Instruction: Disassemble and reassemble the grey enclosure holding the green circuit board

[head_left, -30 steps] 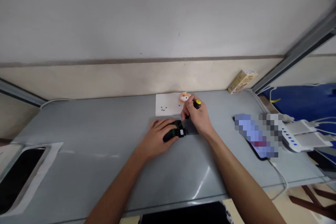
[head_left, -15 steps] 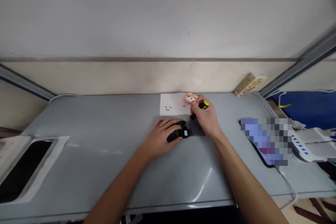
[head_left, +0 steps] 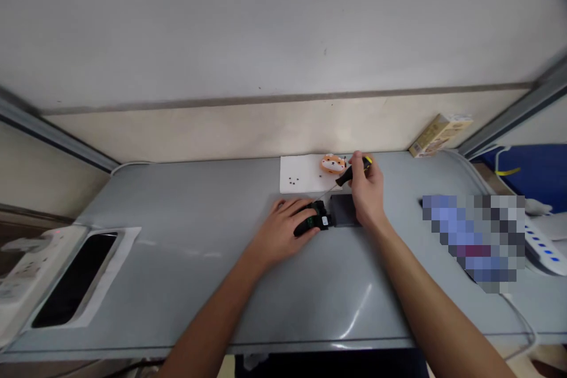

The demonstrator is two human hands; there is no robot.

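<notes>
My left hand point(head_left: 280, 231) lies over a small black device point(head_left: 325, 221) with a bit of green circuit board showing, its fingers wrapped round and pressing it to the table. A screwdriver point(head_left: 344, 178) with a black and yellow handle is in my right hand point(head_left: 370, 195). Its thin shaft slants down left to the device's upper edge, beside my left fingertips; whether the tip sits in a screw I cannot tell. Against the device's right side is a dark grey flat piece point(head_left: 343, 211), partly behind my right hand. Several tiny dark screws point(head_left: 293, 181) lie on white paper point(head_left: 287, 164).
An orange and white animal-face trinket point(head_left: 332, 164) rests on the paper. At the back right leans a small carton point(head_left: 438, 134). A blurred-out phone point(head_left: 473, 245) with a cable lies right; a black-screened phone point(head_left: 75, 280) and a white power strip point(head_left: 33, 271) are left.
The view has turned slightly, so everything sits further right. My right hand has drawn back to the right, and more of the screwdriver's shaft shows. My left hand keeps its hold.
</notes>
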